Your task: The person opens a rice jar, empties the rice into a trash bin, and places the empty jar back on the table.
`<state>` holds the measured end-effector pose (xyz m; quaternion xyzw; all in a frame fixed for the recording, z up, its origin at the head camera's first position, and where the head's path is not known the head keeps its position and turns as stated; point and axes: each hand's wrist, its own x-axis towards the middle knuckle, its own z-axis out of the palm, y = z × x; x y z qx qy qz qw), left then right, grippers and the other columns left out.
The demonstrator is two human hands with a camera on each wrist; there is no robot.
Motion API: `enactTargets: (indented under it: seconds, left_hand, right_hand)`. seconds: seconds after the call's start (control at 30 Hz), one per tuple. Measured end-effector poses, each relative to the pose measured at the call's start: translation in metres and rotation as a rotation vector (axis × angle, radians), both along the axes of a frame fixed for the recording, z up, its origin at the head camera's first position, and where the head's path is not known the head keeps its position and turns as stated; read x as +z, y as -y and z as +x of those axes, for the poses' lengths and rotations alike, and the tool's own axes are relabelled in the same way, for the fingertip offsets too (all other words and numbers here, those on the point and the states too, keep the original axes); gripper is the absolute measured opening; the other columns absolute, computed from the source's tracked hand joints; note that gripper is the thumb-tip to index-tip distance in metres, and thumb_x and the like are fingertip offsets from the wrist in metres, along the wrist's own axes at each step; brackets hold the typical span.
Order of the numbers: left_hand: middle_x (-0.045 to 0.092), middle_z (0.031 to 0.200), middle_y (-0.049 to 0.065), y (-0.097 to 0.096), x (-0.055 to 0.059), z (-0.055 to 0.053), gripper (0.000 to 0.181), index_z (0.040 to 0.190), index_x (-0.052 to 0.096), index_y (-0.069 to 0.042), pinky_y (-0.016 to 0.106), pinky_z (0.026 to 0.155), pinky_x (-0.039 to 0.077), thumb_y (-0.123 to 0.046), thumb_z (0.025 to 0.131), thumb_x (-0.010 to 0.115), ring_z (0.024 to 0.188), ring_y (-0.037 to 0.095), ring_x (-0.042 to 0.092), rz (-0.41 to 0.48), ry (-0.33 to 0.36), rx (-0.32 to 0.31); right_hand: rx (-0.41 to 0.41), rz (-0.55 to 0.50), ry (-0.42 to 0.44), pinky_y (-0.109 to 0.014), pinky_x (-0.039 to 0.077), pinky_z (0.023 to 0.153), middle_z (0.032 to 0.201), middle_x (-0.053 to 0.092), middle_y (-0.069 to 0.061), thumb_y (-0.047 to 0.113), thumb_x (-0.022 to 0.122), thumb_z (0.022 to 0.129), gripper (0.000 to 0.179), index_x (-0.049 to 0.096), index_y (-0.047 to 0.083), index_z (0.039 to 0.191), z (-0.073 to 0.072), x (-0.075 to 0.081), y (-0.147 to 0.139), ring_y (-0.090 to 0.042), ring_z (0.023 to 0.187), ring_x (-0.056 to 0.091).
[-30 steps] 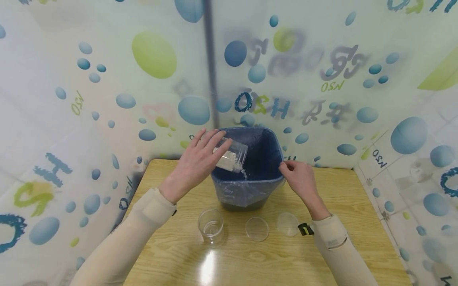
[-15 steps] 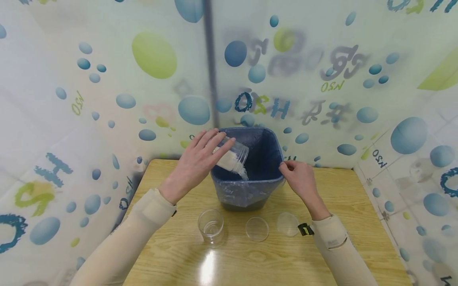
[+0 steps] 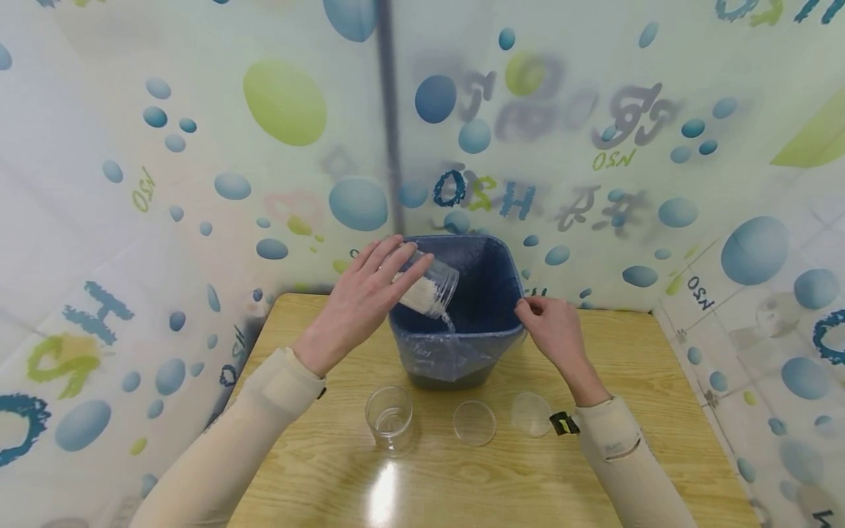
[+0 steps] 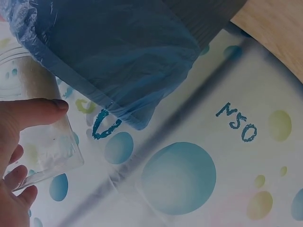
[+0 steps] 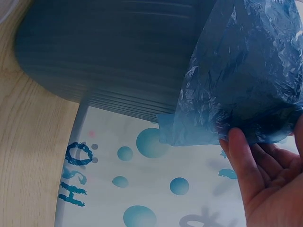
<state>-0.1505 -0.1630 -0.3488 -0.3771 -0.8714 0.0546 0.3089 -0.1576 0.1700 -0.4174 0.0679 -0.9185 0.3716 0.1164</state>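
Note:
My left hand grips a clear jar, tipped mouth-down to the right over the trash bin's opening. White grains or powder lie along the jar's lower side, and a thin stream drops from its mouth into the bin. In the left wrist view, thumb and fingers wrap around the jar. The dark blue trash bin stands upright, its clear bluish liner folded over the rim. At the bin's right rim, my right hand pinches the lined edge; the liner drapes over its fingertips in the right wrist view.
An uncovered clear glass jar stands on the wooden table in front of the bin. To its right lie two flat transparent discs, one nearer the middle and one near the right sleeve. A patterned curtain hangs close behind the table.
The jar has tipped very slightly further. The white stream thickened half a second ago and is thinner now. The right hand and the bin have stayed in place.

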Motion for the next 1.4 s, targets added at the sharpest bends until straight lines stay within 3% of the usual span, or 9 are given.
enactTargets:
  seconds: [0.13, 0.4, 0.57, 0.8, 1.03, 1.27, 1.4]
  left_hand:
    - [0.046, 0.154, 0.018, 0.000, 0.001, -0.001, 0.075, 0.159, 0.040, -0.013, 0.051, 0.123, 0.026, 0.008, 0.092, 0.068, 0.146, 0.038, 0.036, 0.015, -0.016, -0.001]
    - [0.044, 0.155, 0.016, -0.004, 0.001, -0.001, 0.076, 0.160, 0.037, -0.013, 0.052, 0.122, 0.028, 0.008, 0.093, 0.067, 0.147, 0.037, 0.035, -0.045, -0.034, 0.011]
    - [0.044, 0.155, 0.017, -0.004, 0.000, -0.001, 0.074, 0.159, 0.039, -0.013, 0.052, 0.122, 0.027, 0.006, 0.093, 0.067, 0.148, 0.037, 0.033, -0.025, -0.027, 0.032]
    - [0.044, 0.156, 0.015, -0.007, -0.001, 0.000, 0.076, 0.161, 0.036, -0.015, 0.053, 0.122, 0.028, 0.007, 0.094, 0.066, 0.149, 0.036, 0.033, -0.068, -0.010, 0.022]
    - [0.045, 0.155, 0.015, -0.006, 0.003, -0.003, 0.075, 0.159, 0.039, -0.015, 0.054, 0.120, 0.030, 0.007, 0.093, 0.067, 0.147, 0.036, 0.035, -0.035, -0.054, 0.027]
    - [0.046, 0.154, 0.014, -0.014, 0.002, -0.003, 0.074, 0.159, 0.040, -0.016, 0.055, 0.119, 0.032, 0.009, 0.094, 0.066, 0.146, 0.035, 0.035, -0.104, -0.056, 0.002]
    - [0.047, 0.152, 0.014, -0.014, 0.008, -0.006, 0.075, 0.158, 0.041, -0.016, 0.056, 0.121, 0.027, 0.008, 0.093, 0.068, 0.146, 0.036, 0.036, -0.064, -0.088, 0.016]
  right_hand:
    - [-0.003, 0.009, -0.008, -0.032, 0.031, 0.052, 0.056, 0.045, 0.003, 0.026, 0.056, 0.100, 0.034, 0.060, 0.011, 0.069, 0.000, -0.001, 0.000, -0.018, 0.051, 0.041]
    - [0.003, 0.007, -0.020, -0.032, 0.031, 0.052, 0.055, 0.044, 0.003, 0.025, 0.057, 0.099, 0.035, 0.059, 0.012, 0.067, -0.001, 0.000, 0.000, -0.018, 0.050, 0.040]
    - [0.007, 0.003, -0.018, -0.033, 0.032, 0.053, 0.055, 0.046, 0.004, 0.024, 0.057, 0.100, 0.034, 0.062, 0.011, 0.069, 0.000, -0.001, 0.000, -0.019, 0.051, 0.042]
    - [0.003, -0.004, -0.007, -0.033, 0.035, 0.055, 0.057, 0.049, 0.001, 0.025, 0.057, 0.100, 0.032, 0.068, 0.008, 0.076, 0.000, 0.000, -0.001, -0.020, 0.053, 0.045]
    - [0.004, -0.011, -0.004, -0.034, 0.036, 0.055, 0.058, 0.051, 0.001, 0.026, 0.057, 0.100, 0.031, 0.070, 0.008, 0.079, 0.000, -0.001, -0.001, -0.020, 0.053, 0.046]
    - [0.001, -0.010, -0.001, -0.034, 0.036, 0.056, 0.058, 0.052, 0.001, 0.025, 0.057, 0.100, 0.030, 0.070, 0.009, 0.078, -0.001, -0.002, -0.001, -0.020, 0.053, 0.046]
    - [0.008, -0.015, 0.005, -0.034, 0.035, 0.055, 0.058, 0.051, 0.002, 0.026, 0.056, 0.101, 0.031, 0.070, 0.008, 0.079, 0.000, -0.001, -0.001, -0.020, 0.053, 0.046]
